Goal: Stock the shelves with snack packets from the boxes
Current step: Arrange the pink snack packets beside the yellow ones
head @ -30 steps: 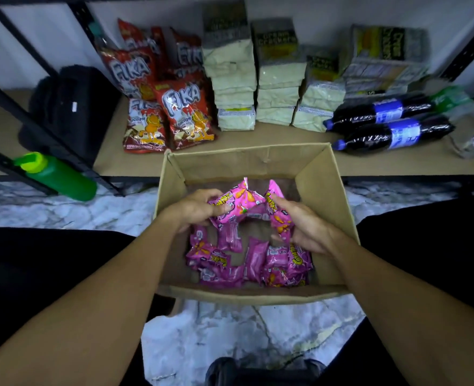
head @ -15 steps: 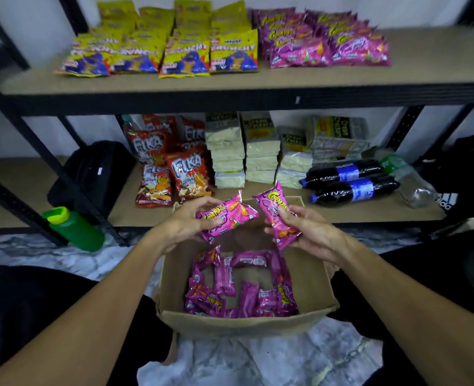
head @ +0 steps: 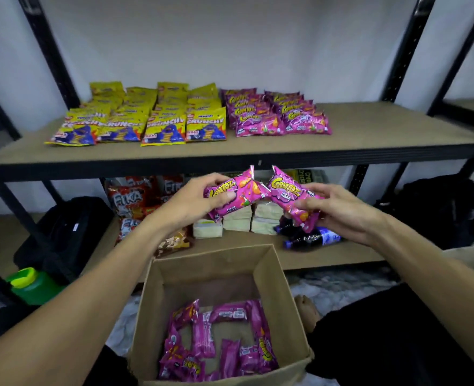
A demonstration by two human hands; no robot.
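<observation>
– Holding anything in the head view?
– Yes, both. The left hand (head: 194, 201) has its fingers curled round a pink packet (head: 230, 193). The right hand (head: 339, 213) pinches a second packet (head: 291, 196) between thumb and fingers.
– Where are those two?
– Raised in front of the shelf (head: 383, 129) edge, above the box (head: 202, 263), with their inner corners meeting.
– And the rest?
– Loose packets (head: 219, 344) lie in the box. On the shelf, a pink stack (head: 277, 115) sits just beside yellow packets (head: 146, 118).
</observation>
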